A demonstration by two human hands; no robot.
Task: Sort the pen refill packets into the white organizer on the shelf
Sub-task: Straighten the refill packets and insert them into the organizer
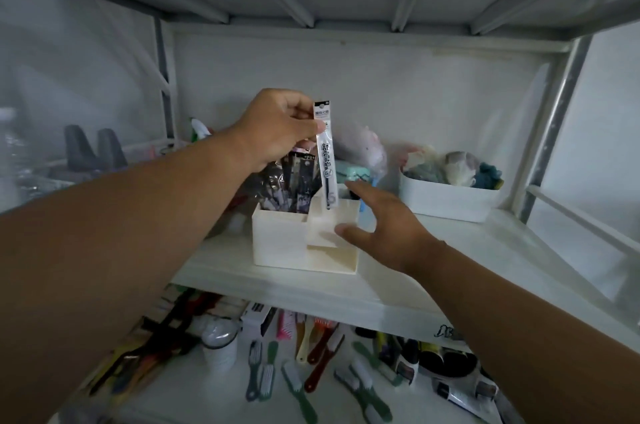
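Note:
A white organizer point(280, 243) with stepped compartments stands on the shelf point(450, 271) in the middle of the view. Several dark pen refill packets point(294, 181) stand upright in its back left compartment. My left hand point(277, 127) pinches the top of one clear refill packet point(325, 153) with black print, which hangs upright with its lower end at the organizer's raised middle compartment. My right hand point(381, 226) is open with fingers spread, its thumb against the organizer's right front.
A white bin point(446, 200) of soft items sits at the back right of the shelf. A plastic-wrapped plush point(363, 149) lies behind the organizer. The lower shelf holds several brushes point(294, 382), tubes point(460, 392) and a white jar point(220, 344). A metal post point(557, 118) rises at the right.

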